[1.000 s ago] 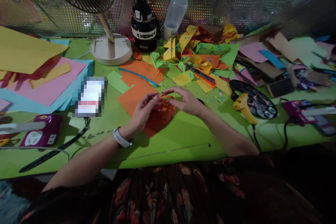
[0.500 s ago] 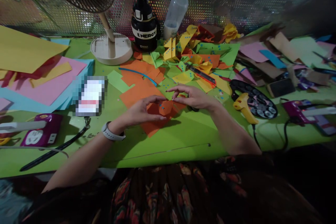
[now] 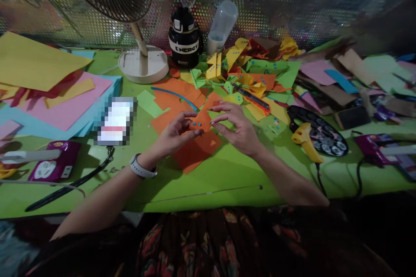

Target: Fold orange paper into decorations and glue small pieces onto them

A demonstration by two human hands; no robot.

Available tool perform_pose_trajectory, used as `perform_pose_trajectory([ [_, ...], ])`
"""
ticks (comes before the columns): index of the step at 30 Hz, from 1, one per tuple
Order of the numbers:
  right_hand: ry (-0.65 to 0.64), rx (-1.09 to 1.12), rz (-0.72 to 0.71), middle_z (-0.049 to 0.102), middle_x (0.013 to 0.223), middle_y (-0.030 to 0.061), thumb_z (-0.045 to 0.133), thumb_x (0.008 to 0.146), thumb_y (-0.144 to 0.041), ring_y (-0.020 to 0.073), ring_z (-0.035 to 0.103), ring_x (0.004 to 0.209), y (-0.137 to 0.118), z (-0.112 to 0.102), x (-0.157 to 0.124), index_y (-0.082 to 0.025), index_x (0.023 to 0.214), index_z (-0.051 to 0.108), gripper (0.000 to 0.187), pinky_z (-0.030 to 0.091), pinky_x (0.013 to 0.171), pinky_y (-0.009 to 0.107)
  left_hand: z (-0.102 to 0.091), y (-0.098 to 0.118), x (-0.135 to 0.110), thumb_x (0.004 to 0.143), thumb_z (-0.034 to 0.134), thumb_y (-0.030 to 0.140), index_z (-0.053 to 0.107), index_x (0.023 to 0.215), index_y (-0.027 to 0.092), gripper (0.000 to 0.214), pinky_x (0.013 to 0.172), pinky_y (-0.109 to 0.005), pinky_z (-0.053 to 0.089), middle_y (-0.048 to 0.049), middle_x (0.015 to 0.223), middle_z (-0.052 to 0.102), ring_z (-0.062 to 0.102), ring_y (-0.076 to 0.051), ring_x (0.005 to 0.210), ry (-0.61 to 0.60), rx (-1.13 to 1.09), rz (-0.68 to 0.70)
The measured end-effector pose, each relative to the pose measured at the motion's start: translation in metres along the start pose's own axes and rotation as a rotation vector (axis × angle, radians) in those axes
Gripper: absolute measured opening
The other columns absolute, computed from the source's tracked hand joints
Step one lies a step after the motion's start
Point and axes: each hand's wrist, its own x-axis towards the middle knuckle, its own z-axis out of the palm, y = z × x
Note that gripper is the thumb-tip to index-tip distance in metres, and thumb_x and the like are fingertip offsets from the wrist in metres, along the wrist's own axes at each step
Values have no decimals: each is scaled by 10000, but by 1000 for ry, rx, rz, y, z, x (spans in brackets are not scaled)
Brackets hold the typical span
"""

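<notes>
The left grip (image 3: 175, 133) pinches; the right grip (image 3: 238, 133) faces it, curved.

The folded paper (image 3: 204, 119) in my left hand (image 3: 175, 134) is bright orange with small blue spots — the flat sheet (image 3: 191, 159) beneath is orange too. My bench (image 3: 227, 197) is lime green, my watch strap (image 3: 140, 168) whitish, my dark clothing (image 3: 195, 246) printed with reddish flowers — the bottle (image 3: 184, 57) black, banded white.

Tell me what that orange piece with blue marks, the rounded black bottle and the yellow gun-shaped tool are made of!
Orange piece: matte paper or card, thin with straight edges. Black bottle: smooth, perhaps plastic or coated metal; dark surface fits either. Yellow tool: likely smooth plastic, by its moulded shape.
</notes>
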Motion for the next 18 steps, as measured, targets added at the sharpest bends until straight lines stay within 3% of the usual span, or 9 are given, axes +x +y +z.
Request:
perform_pose_trajectory([
  [7,25,-128,41,510,1455,39,657,917,-291,287,341,1445,1,14,-9,-274,968,717,80,302,1173,572,3,-3,-4,849,742,326,575,1158,195,375,817,-278,533,-19,859,703,712,-155,865,0,92,30],
  [18,10,-119,14,485,1487,26,618,941,-310,286,332,1459,-1,18,-12,-295,966,727,113,318,1180,570,6,-5,-5,844,745,309,587,1026,181,273,808,-280,552,-52,927,744,731,-171,888,-12,69,45],
])
